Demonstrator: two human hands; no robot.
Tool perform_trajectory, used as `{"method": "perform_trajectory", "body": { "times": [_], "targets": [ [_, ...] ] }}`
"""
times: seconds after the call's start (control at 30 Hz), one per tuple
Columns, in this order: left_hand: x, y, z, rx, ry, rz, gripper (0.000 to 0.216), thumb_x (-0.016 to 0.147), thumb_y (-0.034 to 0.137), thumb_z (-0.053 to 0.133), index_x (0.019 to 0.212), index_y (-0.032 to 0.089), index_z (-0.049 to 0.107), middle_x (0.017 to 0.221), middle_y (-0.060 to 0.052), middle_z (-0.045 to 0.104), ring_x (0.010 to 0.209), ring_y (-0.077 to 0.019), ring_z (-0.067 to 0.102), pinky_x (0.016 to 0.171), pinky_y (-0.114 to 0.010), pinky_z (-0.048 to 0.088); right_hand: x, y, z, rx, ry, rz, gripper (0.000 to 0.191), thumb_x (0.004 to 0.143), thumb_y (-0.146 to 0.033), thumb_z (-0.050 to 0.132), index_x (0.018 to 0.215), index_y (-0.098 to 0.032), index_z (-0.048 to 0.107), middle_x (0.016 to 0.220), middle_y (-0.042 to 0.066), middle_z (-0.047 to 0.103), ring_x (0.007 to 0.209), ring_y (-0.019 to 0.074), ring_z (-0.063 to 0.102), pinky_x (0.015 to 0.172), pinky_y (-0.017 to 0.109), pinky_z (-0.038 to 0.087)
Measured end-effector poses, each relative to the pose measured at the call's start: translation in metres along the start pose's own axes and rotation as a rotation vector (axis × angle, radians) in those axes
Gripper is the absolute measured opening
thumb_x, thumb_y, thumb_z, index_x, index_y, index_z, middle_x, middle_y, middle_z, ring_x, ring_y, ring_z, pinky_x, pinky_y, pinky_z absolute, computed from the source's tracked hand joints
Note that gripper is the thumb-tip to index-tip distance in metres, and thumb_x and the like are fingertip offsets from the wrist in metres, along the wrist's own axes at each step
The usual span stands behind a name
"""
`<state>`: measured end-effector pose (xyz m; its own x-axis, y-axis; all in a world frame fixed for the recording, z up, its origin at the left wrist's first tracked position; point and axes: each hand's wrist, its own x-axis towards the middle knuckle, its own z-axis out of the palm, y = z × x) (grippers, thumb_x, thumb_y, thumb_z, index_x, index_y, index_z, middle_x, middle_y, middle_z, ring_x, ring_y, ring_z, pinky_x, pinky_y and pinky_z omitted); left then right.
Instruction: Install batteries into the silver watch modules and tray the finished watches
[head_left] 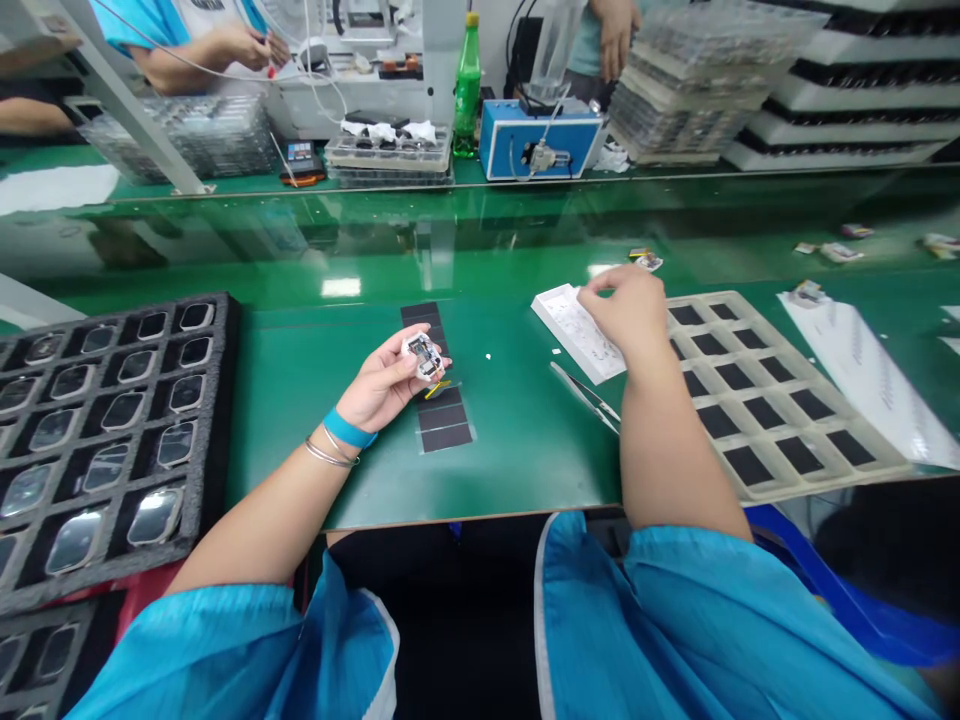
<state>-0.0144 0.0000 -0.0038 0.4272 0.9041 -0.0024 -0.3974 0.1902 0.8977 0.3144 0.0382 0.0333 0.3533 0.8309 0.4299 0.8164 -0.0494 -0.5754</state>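
My left hand (382,378) is closed around a small white electronic module (424,356), with its circuit side turned up and a yellow tab (437,390) hanging below. The hand is above black strips (446,420) stuck to the green table. My right hand (628,312) is over the edge of a shallow white box (566,325) with small pale pieces inside. Its thumb and forefinger are pinched together; whatever is between them is hidden or too small to name. Metal tweezers (586,398) lie on the table just below the box.
A foam tray (232,400) of square watch-like cases stands at left. A pale compartment tray (817,480) with black pads lies at right, beside a white bag (862,370). At the back are a green bottle (466,90), a blue device (499,140) and stacked trays (675,90); co-workers sit beyond.
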Motion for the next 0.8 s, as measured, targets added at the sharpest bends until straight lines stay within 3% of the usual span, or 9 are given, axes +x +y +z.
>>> {"method": "perform_trajectory", "body": {
  "times": [0.07, 0.13, 0.2, 0.27, 0.33, 0.43, 0.53, 0.63, 0.8],
  "targets": [
    [0.0, 0.0, 0.0, -0.036, 0.014, -0.015, 0.062, 0.063, 0.038, 0.088, 0.117, 0.022, 0.062, 0.102, -0.006, 0.071, 0.095, -0.025, 0.072, 0.09, -0.039, 0.058, 0.008, 0.013, 0.0, -0.08, -0.038, 0.098, 0.022, 0.063, -0.011, 0.072, 0.046, -0.017, 0.058, 0.06, 0.008, 0.061, 0.075, 0.024, 0.062, 0.081, 0.047, 0.044],
    [0.0, 0.001, 0.003, -0.071, 0.038, -0.025, 0.062, 0.06, 0.036, 0.09, 0.114, 0.021, 0.063, 0.1, -0.006, 0.072, 0.094, -0.0242, 0.072, 0.091, -0.039, 0.058, 0.006, 0.009, 0.007, -0.078, -0.032, 0.096, 0.019, 0.062, -0.01, 0.073, 0.049, -0.016, 0.06, 0.061, 0.007, 0.061, 0.075, 0.0238, 0.063, 0.083, 0.047, 0.045],
    [-0.002, 0.003, 0.007, -0.096, 0.069, -0.034, 0.062, 0.057, 0.034, 0.092, 0.111, 0.019, 0.065, 0.099, -0.006, 0.073, 0.095, -0.0241, 0.072, 0.093, -0.037, 0.057, -0.008, -0.009, 0.015, 0.036, -0.039, 0.031, 0.008, 0.065, -0.01, 0.072, 0.062, -0.016, 0.067, 0.079, 0.008, 0.069, 0.086, 0.0229, 0.065, 0.091, 0.045, 0.046],
    [-0.005, 0.006, 0.011, -0.107, 0.111, -0.054, 0.061, 0.055, 0.031, 0.093, 0.109, 0.018, 0.068, 0.097, -0.007, 0.074, 0.096, -0.0239, 0.072, 0.091, -0.033, 0.058, -0.03, -0.037, 0.025, 0.32, -0.151, -0.02, 0.005, 0.071, -0.012, 0.071, 0.074, -0.016, 0.07, 0.087, 0.006, 0.071, 0.093, 0.0207, 0.065, 0.095, 0.041, 0.047],
    [-0.007, 0.009, 0.013, -0.102, 0.166, -0.073, 0.058, 0.053, 0.028, 0.094, 0.105, 0.018, 0.07, 0.094, -0.007, 0.075, 0.091, -0.0221, 0.072, 0.085, -0.029, 0.06, -0.055, -0.064, 0.039, 0.686, -0.504, 0.005, 0.01, 0.074, -0.017, 0.074, 0.083, -0.015, 0.07, 0.091, 0.006, 0.072, 0.093, 0.017, 0.067, 0.094, 0.035, 0.05],
    [-0.004, 0.011, 0.012, -0.092, 0.246, -0.055, 0.056, 0.046, 0.025, 0.096, 0.097, 0.019, 0.071, 0.089, -0.005, 0.075, 0.08, -0.0176, 0.072, 0.076, -0.022, 0.061, -0.086, -0.087, 0.066, 1.16, -1.074, 0.206, 0.046, 0.065, -0.019, 0.085, 0.106, -0.019, 0.066, 0.094, 0.001, 0.072, 0.09, 0.013, 0.068, 0.091, 0.03, 0.052],
    [0.0, 0.012, 0.01, -0.067, 0.256, -0.039, 0.057, 0.041, 0.025, 0.097, 0.091, 0.018, 0.07, 0.084, -0.004, 0.074, 0.072, -0.016, 0.071, 0.068, -0.019, 0.061, -0.102, -0.091, 0.082, 1.283, -1.326, 0.35, 0.062, 0.049, -0.023, 0.094, 0.104, -0.019, 0.066, 0.089, -0.001, 0.072, 0.083, 0.0103, 0.069, 0.083, 0.024, 0.053],
    [0.001, 0.013, 0.011, -0.052, 0.269, -0.03, 0.058, 0.04, 0.025, 0.097, 0.09, 0.018, 0.069, 0.083, -0.005, 0.074, 0.072, -0.0175, 0.071, 0.067, -0.019, 0.061, -0.102, -0.085, 0.083, 1.273, -1.353, 0.404, 0.059, 0.043, -0.034, 0.095, 0.092, -0.015, 0.067, 0.079, 0.001, 0.072, 0.073, 0.0116, 0.07, 0.073, 0.022, 0.055],
    [0.001, 0.014, 0.009, -0.059, 0.313, -0.063, 0.055, 0.04, 0.02, 0.095, 0.089, 0.019, 0.069, 0.082, -0.004, 0.074, 0.068, -0.0183, 0.071, 0.068, -0.022, 0.062, -0.085, -0.077, 0.075, 1.299, -1.175, 0.367, 0.05, 0.046, -0.04, 0.094, 0.082, -0.014, 0.072, 0.078, 0.002, 0.072, 0.072, 0.0115, 0.07, 0.069, 0.021, 0.056]
  ]
}}
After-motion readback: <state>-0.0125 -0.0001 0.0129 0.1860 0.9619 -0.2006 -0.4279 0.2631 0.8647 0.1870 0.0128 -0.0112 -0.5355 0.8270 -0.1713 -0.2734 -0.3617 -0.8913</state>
